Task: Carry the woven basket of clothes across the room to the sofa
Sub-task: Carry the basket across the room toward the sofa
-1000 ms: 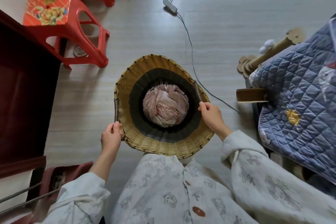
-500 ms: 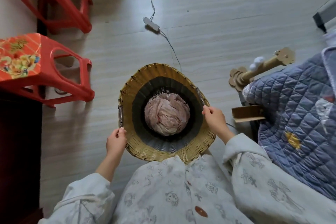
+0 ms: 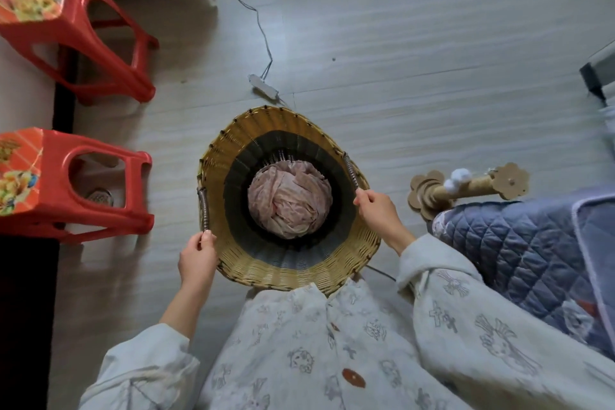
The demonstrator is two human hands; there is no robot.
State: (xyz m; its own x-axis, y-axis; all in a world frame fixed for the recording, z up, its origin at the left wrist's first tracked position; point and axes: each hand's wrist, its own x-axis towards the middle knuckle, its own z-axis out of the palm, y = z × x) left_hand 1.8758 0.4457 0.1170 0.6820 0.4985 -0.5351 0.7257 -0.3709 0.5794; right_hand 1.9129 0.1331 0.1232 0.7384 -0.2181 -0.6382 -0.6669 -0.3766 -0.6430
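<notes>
Stools (image 3: 76, 183) have slid toward the near left of the view since 1 second ago, and a second red one now shows in full, so the person has walked on across the floor (image 3: 416, 60). The basket (image 3: 286, 263) is up off the floor, close against the body, with pink clothes (image 3: 289, 200) bunched at the bottom. The left hand (image 3: 198, 255) is closed on the left handle and the right hand (image 3: 377, 210) on the right one. The blue quilt (image 3: 519, 243) lies just to the right. I think the carry is part done.
</notes>
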